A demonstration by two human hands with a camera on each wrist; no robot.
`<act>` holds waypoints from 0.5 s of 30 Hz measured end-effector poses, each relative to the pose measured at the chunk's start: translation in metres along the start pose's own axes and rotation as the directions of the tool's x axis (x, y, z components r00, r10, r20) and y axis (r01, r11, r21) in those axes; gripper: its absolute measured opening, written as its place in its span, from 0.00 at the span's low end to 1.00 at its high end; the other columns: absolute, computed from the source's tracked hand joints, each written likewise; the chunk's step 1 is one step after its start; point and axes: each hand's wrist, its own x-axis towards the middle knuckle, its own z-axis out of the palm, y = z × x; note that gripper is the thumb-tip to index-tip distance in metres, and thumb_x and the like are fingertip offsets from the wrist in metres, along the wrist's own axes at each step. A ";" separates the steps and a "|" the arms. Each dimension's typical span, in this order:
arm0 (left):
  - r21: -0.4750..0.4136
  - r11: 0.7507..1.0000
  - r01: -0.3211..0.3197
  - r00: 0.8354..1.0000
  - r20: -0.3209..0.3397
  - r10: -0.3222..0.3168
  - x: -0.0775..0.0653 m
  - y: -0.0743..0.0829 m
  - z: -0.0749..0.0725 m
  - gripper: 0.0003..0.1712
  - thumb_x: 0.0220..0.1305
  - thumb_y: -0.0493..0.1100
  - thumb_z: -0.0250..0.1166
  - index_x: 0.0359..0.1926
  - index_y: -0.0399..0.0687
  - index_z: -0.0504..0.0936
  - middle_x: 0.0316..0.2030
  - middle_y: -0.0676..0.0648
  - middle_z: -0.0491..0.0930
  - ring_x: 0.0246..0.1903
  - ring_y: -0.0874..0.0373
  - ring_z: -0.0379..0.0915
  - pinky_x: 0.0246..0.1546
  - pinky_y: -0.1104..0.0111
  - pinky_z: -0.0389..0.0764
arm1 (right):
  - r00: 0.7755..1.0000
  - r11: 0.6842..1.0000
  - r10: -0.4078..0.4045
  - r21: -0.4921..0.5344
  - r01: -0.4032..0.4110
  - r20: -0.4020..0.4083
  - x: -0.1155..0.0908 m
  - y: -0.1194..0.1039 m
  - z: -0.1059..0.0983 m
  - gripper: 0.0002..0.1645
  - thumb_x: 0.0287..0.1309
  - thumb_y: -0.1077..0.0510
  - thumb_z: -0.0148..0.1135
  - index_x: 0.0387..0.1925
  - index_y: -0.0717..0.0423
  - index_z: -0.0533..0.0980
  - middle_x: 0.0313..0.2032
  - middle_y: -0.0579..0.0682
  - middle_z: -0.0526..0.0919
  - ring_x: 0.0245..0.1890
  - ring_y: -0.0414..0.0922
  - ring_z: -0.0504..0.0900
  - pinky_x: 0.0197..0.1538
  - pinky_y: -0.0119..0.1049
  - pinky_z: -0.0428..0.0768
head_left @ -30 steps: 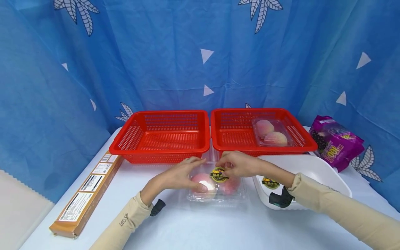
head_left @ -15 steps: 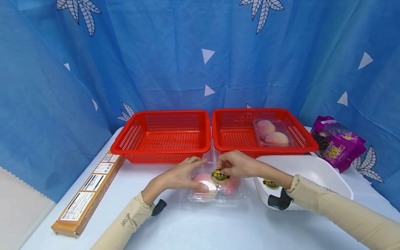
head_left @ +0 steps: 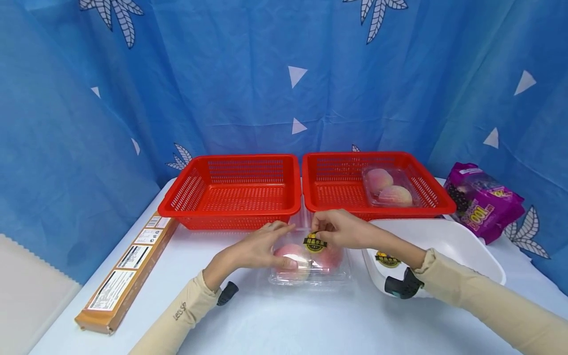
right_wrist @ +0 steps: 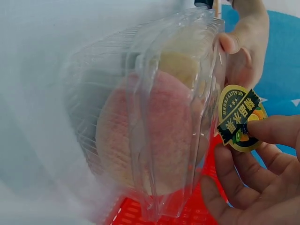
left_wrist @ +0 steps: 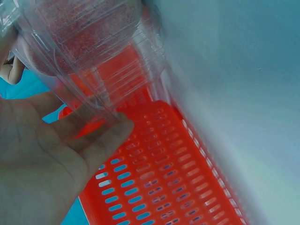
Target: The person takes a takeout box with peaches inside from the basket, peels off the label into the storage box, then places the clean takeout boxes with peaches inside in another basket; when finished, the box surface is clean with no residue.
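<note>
A clear plastic clamshell box (head_left: 284, 282) with two pinkish peaches (head_left: 290, 259) stands on the white table. My left hand (head_left: 255, 249) rests on its left side, the fingers fairly straight along the side and the thumb on the lid. My right hand (head_left: 343, 229) pinches a round black-and-gold sticker (right_wrist: 241, 117) between thumb and fingers over the lid. In the right wrist view the sticker is tilted at the lid's surface; whether it touches the plastic I cannot tell. A similar sticker (head_left: 387, 259) lies on the rim of a white tub (head_left: 448, 236) at the right.
Two red baskets (head_left: 230, 214) stand side by side at the back. Another boxed pair of peaches (head_left: 395, 195) lies in the right basket (head_left: 377, 213). Beyond the tub is a purple bag (head_left: 492, 209). A long brown box (head_left: 128, 268) lies at the left.
My right hand has drawn its fingers together round the sticker, which now shows tilted up more above the lid. The left hand stays on the box. The view has shifted slightly.
</note>
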 end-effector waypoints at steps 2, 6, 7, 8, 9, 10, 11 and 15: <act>0.000 1.000 0.000 1.000 -0.002 0.000 0.000 0.000 0.000 0.55 0.49 0.70 0.67 0.74 0.55 0.57 0.68 0.47 0.61 0.66 0.49 0.58 0.59 0.48 0.69 | 1.000 1.000 0.001 0.015 -0.001 -0.002 -0.001 0.000 -0.002 0.02 0.59 0.66 0.60 0.34 0.59 0.74 0.32 0.47 0.81 0.31 0.43 0.78 0.33 0.33 0.81; -0.006 1.000 -0.002 1.000 -0.005 0.002 -0.001 0.001 -0.001 0.54 0.50 0.69 0.67 0.74 0.56 0.57 0.68 0.47 0.60 0.66 0.49 0.57 0.60 0.48 0.68 | 1.000 1.000 0.005 0.029 -0.004 -0.021 -0.006 0.003 -0.006 0.02 0.60 0.65 0.59 0.34 0.57 0.74 0.33 0.47 0.81 0.33 0.44 0.78 0.36 0.34 0.81; -0.010 1.000 -0.003 1.000 -0.006 0.003 -0.001 0.001 -0.001 0.54 0.50 0.69 0.67 0.74 0.57 0.57 0.68 0.47 0.60 0.66 0.49 0.57 0.61 0.48 0.67 | 1.000 0.999 0.007 0.035 -0.006 -0.024 -0.008 0.004 -0.007 0.02 0.60 0.65 0.59 0.34 0.56 0.74 0.33 0.47 0.81 0.34 0.44 0.78 0.37 0.34 0.81; -0.014 1.000 -0.003 1.000 -0.006 0.003 -0.001 0.001 -0.001 0.54 0.50 0.69 0.67 0.74 0.57 0.56 0.68 0.47 0.60 0.67 0.48 0.57 0.61 0.48 0.67 | 1.000 0.999 0.008 0.039 -0.007 -0.027 -0.010 0.006 -0.009 0.02 0.60 0.64 0.59 0.35 0.56 0.75 0.33 0.47 0.81 0.35 0.45 0.78 0.38 0.35 0.81; -0.017 1.000 -0.003 1.000 -0.006 0.003 -0.001 0.001 -0.001 0.54 0.50 0.69 0.67 0.74 0.57 0.56 0.69 0.47 0.60 0.67 0.48 0.56 0.61 0.48 0.67 | 1.000 0.999 0.009 0.046 -0.008 -0.028 -0.012 0.007 -0.011 0.02 0.60 0.64 0.60 0.35 0.56 0.75 0.33 0.47 0.81 0.35 0.45 0.77 0.39 0.35 0.81; -0.018 1.000 -0.003 1.000 -0.005 0.003 -0.001 0.000 -0.001 0.54 0.50 0.69 0.67 0.74 0.57 0.56 0.69 0.47 0.59 0.67 0.48 0.56 0.62 0.48 0.66 | 1.000 0.998 0.011 0.056 -0.009 -0.027 -0.014 0.009 -0.013 0.02 0.60 0.63 0.60 0.35 0.56 0.75 0.33 0.47 0.81 0.36 0.46 0.78 0.40 0.36 0.81; -0.020 1.000 -0.002 1.000 -0.005 0.002 -0.001 0.000 -0.001 0.54 0.50 0.69 0.67 0.74 0.57 0.56 0.69 0.47 0.59 0.68 0.48 0.55 0.62 0.48 0.66 | 1.000 0.998 0.011 0.065 -0.009 -0.025 -0.016 0.011 -0.015 0.02 0.60 0.63 0.59 0.35 0.57 0.75 0.33 0.48 0.81 0.36 0.46 0.78 0.41 0.37 0.81; -0.022 1.000 -0.008 1.000 -0.004 0.008 0.000 -0.001 0.000 0.54 0.50 0.69 0.67 0.74 0.57 0.56 0.69 0.47 0.59 0.68 0.48 0.55 0.62 0.48 0.65 | 1.000 0.993 0.017 0.115 -0.017 0.003 -0.026 0.020 -0.024 0.03 0.61 0.64 0.58 0.36 0.59 0.73 0.33 0.50 0.81 0.35 0.47 0.78 0.41 0.39 0.82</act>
